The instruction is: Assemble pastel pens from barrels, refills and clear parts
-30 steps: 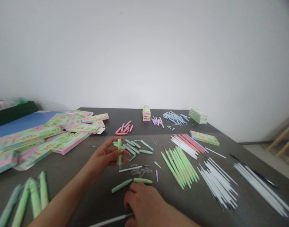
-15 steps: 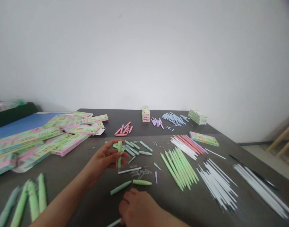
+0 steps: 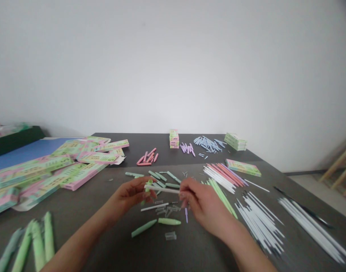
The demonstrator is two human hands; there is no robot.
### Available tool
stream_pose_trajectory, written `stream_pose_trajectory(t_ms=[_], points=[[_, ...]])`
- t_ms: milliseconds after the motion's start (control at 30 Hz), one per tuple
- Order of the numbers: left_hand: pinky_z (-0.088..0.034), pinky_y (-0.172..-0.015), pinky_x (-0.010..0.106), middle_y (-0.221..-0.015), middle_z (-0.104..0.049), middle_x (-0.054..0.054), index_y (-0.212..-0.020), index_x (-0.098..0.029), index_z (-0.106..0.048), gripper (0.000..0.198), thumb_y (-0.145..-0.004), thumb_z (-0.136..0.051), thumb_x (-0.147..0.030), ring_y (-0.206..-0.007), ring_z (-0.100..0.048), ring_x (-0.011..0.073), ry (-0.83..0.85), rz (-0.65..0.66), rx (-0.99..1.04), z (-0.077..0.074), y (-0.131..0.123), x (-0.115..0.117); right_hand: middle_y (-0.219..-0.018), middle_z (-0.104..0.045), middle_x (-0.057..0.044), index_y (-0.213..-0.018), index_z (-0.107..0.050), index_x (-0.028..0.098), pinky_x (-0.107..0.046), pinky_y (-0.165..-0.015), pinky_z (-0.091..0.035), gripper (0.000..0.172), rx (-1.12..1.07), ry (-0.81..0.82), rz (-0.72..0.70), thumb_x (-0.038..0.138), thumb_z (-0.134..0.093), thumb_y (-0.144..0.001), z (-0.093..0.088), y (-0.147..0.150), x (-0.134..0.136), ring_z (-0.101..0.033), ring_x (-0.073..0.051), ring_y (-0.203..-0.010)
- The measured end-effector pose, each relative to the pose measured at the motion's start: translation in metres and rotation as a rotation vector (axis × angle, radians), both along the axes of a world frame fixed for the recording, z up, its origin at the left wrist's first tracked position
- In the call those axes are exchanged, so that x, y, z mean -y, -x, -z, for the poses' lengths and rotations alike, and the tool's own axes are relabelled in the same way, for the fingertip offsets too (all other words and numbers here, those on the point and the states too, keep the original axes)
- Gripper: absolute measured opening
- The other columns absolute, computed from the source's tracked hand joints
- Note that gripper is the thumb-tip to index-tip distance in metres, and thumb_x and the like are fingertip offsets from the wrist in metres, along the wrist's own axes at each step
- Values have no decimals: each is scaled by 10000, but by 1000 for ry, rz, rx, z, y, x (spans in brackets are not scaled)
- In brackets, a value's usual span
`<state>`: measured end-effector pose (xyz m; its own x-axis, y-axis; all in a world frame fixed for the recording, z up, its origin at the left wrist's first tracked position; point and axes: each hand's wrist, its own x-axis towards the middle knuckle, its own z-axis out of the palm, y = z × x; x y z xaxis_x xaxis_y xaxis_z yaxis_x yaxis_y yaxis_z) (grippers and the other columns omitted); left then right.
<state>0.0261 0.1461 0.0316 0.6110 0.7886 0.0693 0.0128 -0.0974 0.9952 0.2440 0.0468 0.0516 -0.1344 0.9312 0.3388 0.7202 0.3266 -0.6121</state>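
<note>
My left hand [image 3: 130,195] is closed on a short light-green pen barrel [image 3: 148,186], held above the dark table [image 3: 110,238]. My right hand [image 3: 202,202] pinches a thin white refill [image 3: 163,189] by its right end. The refill lies level, and its left tip meets the barrel in my left hand. Below my hands lie two green pen parts [image 3: 157,224], a small clear cap [image 3: 170,235], another white refill [image 3: 155,206] and several small clear pieces.
Flat pink-and-green boxes [image 3: 62,166] are piled at the left. Green pens [image 3: 31,241] lie at the near left. Green barrels [image 3: 222,198], white refills [image 3: 260,219], pink and white sticks [image 3: 225,173], pink caps [image 3: 147,156], purple and blue parts and small box stacks [image 3: 174,138] cover the right and far side.
My right hand rose from the near table edge with a white refill and brought its tip to the barrel in my left hand. A clear cap now lies by the green parts.
</note>
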Motion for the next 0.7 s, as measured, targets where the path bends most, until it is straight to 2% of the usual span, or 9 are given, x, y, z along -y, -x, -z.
stream_pose_trajectory(t_ms=[100,300,533,700], points=[[-448,-699,278,-770,-666,41,-859,-175,-674,163,-769,-612,-296,-734,-591,184,-164,72,-103,-3,-1,1,-683,-556,17,-811,-485,203,-213,-579,-346,119,43,-72,89,171,-405,-893,-1,-15,-4,-534,-123,-624],[-455,-690,245,-788,-643,16,-1005,-179,-639,232,-810,-555,-273,-736,-573,155,-269,148,-134,4,1,-4,-804,-587,-19,-865,-493,200,-230,-613,-348,121,253,-51,105,133,-396,-891,4,-14,-6,-560,-150,-706],[-483,-726,261,-909,-672,49,-1025,-165,-643,282,-772,-586,-275,-815,-603,183,-309,39,-185,15,2,-6,-803,-573,-24,-855,-482,197,-242,-611,-348,129,376,-57,152,117,-386,-888,2,-19,-5,-562,-163,-702],[-493,-706,258,-898,-688,50,-1074,-169,-635,317,-793,-566,-297,-774,-614,175,-353,60,-235,12,4,-8,-806,-574,-24,-863,-498,194,-245,-627,-362,132,378,-61,150,119,-392,-890,2,-19,-6,-569,-166,-723]])
